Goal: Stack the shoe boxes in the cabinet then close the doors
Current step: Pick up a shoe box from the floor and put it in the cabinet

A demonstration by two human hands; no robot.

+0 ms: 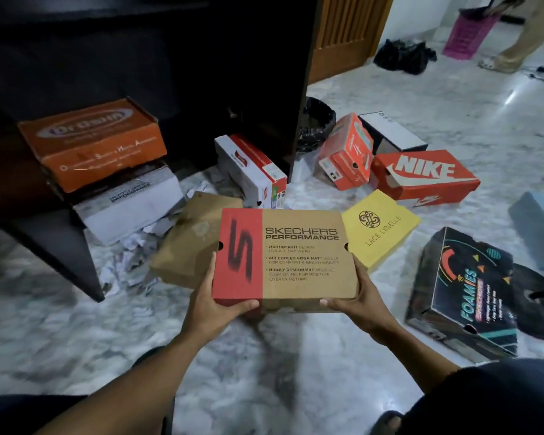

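Observation:
I hold a brown and red Skechers shoe box (299, 255) above the floor in front of me. My left hand (215, 304) grips its near left corner and my right hand (357, 304) grips its near right corner, thumbs on the lid. At the left the dark cabinet (176, 58) stands open. On its low shelf an orange Dr Osha box (91, 142) lies on a white box (129, 202). One cabinet door (283, 89) stands open edge-on in the middle.
Boxes lie scattered on the marble floor: a plain brown one (186, 246), a white and red one (252, 171), a yellow one (380, 227), a red Nike one (424, 177), an orange one (347, 152), a black Foamies one (462, 293). Crumpled paper (132, 262) lies by the cabinet. A person (515, 36) stands far right.

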